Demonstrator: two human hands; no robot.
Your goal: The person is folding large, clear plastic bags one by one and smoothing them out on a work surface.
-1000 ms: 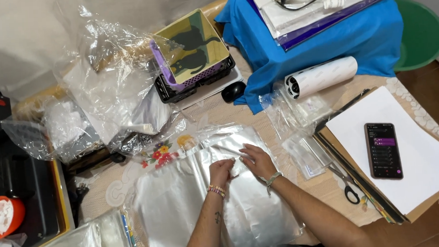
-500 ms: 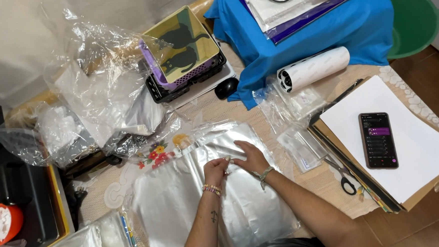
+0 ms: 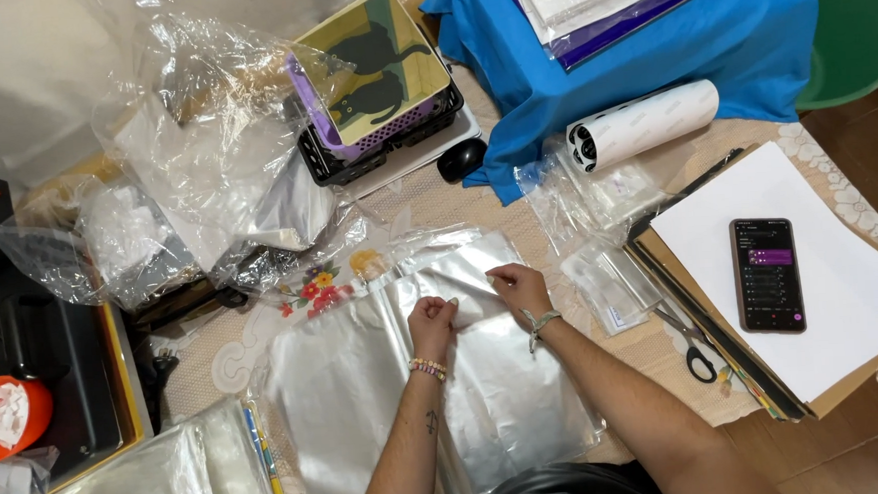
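A stack of clear, shiny plastic sleeves point(image 3: 366, 381) lies flat on the table in front of me. My left hand point(image 3: 432, 323), with a bead bracelet at the wrist, pinches the upper edge of the top sleeve near the middle. My right hand point(image 3: 519, 288), wearing a cord bracelet, grips the same sleeve's top edge just to the right, fingers curled over a folded flap. Both hands are close together, a few centimetres apart.
Crumpled clear bags point(image 3: 204, 159) pile at the back left beside a black basket with a cat picture point(image 3: 375, 80). A blue cloth point(image 3: 639, 56), a white roll point(image 3: 643, 124), a phone point(image 3: 766, 275) on white paper, scissors point(image 3: 689, 344) and a black press point(image 3: 34, 358) surround the sleeves.
The view has shifted slightly, so the table's things sit a little lower right. My hands stay on the sleeve's top edge, with the right hand drawn a little closer to the left.
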